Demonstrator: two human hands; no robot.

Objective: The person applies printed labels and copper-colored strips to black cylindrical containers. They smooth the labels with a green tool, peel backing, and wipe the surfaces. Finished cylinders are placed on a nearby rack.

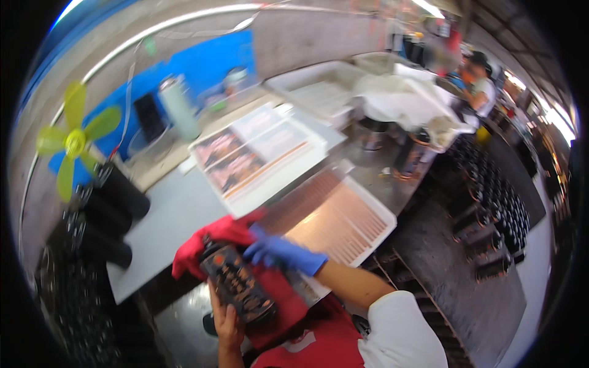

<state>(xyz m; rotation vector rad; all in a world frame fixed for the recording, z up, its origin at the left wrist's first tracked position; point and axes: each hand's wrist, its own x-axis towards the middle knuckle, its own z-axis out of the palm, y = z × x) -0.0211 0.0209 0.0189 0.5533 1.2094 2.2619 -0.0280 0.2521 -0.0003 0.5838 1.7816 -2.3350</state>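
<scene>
A black bottle (236, 282) with copper-orange printing lies tilted in front of me, its narrow neck pointing away and to the left. My bare left hand (227, 319) grips its lower left side. My right hand (279, 251), in a blue glove, is beside the bottle's upper right side, its fingers apart; whether they touch the bottle cannot be made out. Behind and under the bottle is a red cloth (190, 248), which reaches toward my red apron (319, 349).
Ahead are a white tray with copper-coloured strips (343, 221) and a white tray with printed sheets (257, 153). Black bottles (113, 196) and a yellow-green fan (75, 142) stand left. Many black bottles (491, 196) fill the right side. Another person (481, 89) works far right.
</scene>
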